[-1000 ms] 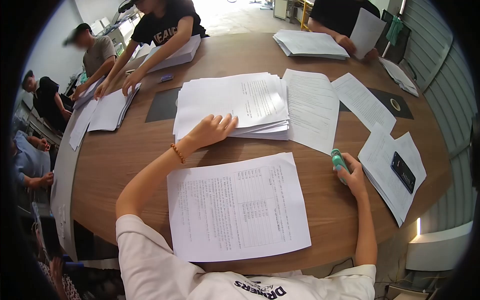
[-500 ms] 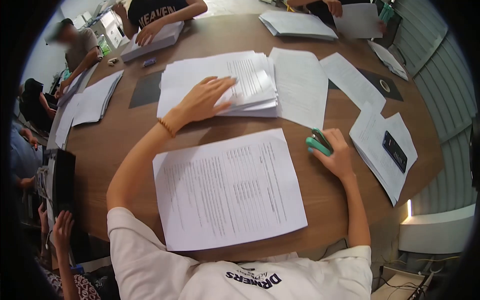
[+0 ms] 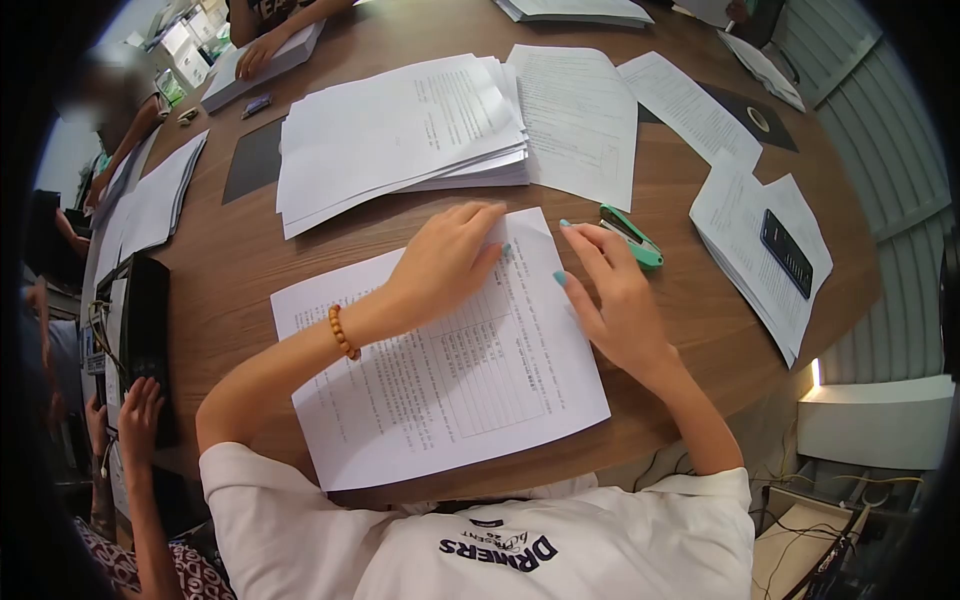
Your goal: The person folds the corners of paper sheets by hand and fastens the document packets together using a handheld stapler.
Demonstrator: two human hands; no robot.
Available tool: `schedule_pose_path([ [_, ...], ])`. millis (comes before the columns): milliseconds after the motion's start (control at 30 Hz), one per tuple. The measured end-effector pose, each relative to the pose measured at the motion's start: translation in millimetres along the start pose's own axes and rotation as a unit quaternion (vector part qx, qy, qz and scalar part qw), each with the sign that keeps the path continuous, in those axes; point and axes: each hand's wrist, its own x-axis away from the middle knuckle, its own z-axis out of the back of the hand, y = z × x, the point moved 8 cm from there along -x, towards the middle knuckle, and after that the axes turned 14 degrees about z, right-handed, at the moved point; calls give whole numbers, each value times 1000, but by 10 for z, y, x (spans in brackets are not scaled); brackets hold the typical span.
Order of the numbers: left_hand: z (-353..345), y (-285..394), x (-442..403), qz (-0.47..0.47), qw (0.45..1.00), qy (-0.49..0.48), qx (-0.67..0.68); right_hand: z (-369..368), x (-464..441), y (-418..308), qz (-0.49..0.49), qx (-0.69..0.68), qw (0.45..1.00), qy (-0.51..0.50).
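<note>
A printed sheet (image 3: 430,390) lies in front of me on the wooden table. My left hand (image 3: 450,262), with a beaded bracelet at its wrist, is over the sheet's far edge with fingers stretched out. Just right of the same sheet, my right hand (image 3: 615,295) is empty, its thumb and fingers apart. Behind those fingers a green stapler (image 3: 640,245) rests on the table. Farther back sits a thick stack of papers (image 3: 385,130), its top pages askew.
To the right, a phone (image 3: 787,252) lies on papers (image 3: 735,235), near a roll of tape (image 3: 758,120). Loose sheets (image 3: 580,125) adjoin the stack. A black box with cables (image 3: 135,320) stands at the left edge. Other people's hands (image 3: 140,410) show at left and at the far side.
My right hand has let go of the stapler and moved left towards the sheet. My left hand has come from the stack to the sheet's far edge. The view has shifted.
</note>
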Motion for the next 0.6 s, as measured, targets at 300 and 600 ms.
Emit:
schedule_pose_path([
  [300, 25, -57, -16, 100, 984, -59, 133, -461, 121, 265, -196, -340, 919, 25],
  [600, -53, -229, -42, 131, 963, -89, 219, -652, 194, 347, -257, -472, 839, 88],
])
